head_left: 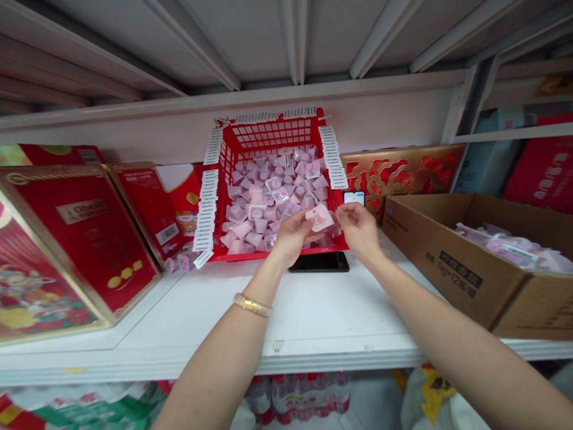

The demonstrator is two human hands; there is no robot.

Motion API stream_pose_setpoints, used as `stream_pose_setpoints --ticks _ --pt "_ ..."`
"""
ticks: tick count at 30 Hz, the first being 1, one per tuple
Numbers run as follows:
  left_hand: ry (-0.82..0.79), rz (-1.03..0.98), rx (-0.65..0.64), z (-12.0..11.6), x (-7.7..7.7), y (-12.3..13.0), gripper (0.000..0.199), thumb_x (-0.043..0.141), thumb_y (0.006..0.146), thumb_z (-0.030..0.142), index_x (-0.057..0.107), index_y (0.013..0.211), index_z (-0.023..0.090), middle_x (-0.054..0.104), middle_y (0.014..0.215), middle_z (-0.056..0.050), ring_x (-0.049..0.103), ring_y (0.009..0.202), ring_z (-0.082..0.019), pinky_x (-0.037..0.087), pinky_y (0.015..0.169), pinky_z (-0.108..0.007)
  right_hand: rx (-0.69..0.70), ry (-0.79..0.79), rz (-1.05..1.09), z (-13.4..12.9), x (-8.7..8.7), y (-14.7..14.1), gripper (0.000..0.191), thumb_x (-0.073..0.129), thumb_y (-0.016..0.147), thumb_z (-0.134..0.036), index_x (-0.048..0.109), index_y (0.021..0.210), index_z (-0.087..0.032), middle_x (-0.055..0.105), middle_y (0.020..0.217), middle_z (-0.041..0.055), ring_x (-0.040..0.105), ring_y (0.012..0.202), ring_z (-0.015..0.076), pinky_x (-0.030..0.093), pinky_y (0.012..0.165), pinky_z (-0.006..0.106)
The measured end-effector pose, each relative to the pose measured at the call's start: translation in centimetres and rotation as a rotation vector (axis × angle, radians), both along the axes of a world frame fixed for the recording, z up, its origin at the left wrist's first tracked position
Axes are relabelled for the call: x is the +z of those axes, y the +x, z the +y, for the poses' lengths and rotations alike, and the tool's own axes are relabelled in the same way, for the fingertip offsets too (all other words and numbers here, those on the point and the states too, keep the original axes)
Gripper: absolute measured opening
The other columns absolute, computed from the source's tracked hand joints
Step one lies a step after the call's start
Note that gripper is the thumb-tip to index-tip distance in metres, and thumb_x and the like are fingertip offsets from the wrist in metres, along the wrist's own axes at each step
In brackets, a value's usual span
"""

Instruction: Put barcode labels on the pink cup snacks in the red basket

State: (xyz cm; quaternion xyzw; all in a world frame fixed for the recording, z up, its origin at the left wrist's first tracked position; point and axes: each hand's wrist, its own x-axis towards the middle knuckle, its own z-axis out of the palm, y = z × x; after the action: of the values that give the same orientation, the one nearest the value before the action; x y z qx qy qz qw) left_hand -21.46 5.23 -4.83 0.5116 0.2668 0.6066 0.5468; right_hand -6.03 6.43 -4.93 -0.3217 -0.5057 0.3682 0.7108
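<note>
My left hand (pixel 292 235) holds a pink jelly cup (pixel 319 219), its printed lid turned up toward me. Close by, my right hand (pixel 359 228) has thumb and fingers pinched together at the front right corner of the red basket (pixel 272 129). What lies in that pinch is too small to make out. Many pale pink and lilac jelly cups (pixel 262 197) fill the basket, some with barcode labels on their lids. Rows of white label stickers (pixel 208 197) line its left, back and right rims.
A black phone (pixel 329 261) lies at the basket's front, and another phone's lit screen (pixel 354 198) shows behind my right hand. Red gift boxes (pixel 89 221) stand left. An open cardboard box (pixel 452 263) with lilac packs stands right on the white shelf (pixel 340 316).
</note>
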Motion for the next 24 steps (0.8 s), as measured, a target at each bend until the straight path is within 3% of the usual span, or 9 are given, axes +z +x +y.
stream_pose_setpoints --ticks 4,9,14,24 --pt "-0.036 -0.021 0.054 0.6 -0.2 0.0 0.033 0.080 0.071 0.022 0.072 0.102 0.015 0.074 0.089 -0.005 0.071 0.079 -0.018 0.060 0.080 -0.041 -0.109 -0.110 0.132 2.5 2.1 1.4 0.017 0.070 0.068 -0.027 0.058 0.078 -0.021 0.057 0.061 -0.0067 0.055 0.056 0.0094 0.042 0.052 0.021" --pt "-0.046 -0.062 0.050 0.5 -0.2 0.1 0.023 0.075 0.073 0.013 0.074 0.096 0.015 0.076 0.092 -0.005 0.070 0.088 -0.018 0.058 0.092 -0.043 -0.048 -0.234 0.197 4.6 3.9 1.5 0.014 0.068 0.072 -0.019 0.055 0.069 -0.020 0.053 0.054 -0.0067 0.049 0.047 0.0060 0.037 0.044 0.016" --pt "-0.061 -0.062 0.028 0.0 0.2 0.2 0.030 0.064 0.071 0.002 0.074 0.096 0.014 0.077 0.095 -0.006 0.071 0.097 -0.021 0.053 0.100 -0.046 -0.019 -0.298 0.224 5.5 4.4 1.2 0.024 0.067 0.074 -0.015 0.049 0.061 -0.020 0.047 0.049 -0.0075 0.043 0.042 0.0053 0.033 0.039 0.016" --pt "-0.037 -0.024 -0.002 -0.1 0.2 0.2 0.032 0.062 0.068 0.002 0.073 0.095 0.014 0.077 0.096 -0.007 0.069 0.107 -0.024 0.049 0.105 -0.049 -0.086 -0.112 0.266 4.6 3.9 0.2 0.013 0.067 0.068 -0.020 0.055 0.065 -0.020 0.051 0.052 -0.0093 0.043 0.048 0.0056 0.035 0.047 0.019"
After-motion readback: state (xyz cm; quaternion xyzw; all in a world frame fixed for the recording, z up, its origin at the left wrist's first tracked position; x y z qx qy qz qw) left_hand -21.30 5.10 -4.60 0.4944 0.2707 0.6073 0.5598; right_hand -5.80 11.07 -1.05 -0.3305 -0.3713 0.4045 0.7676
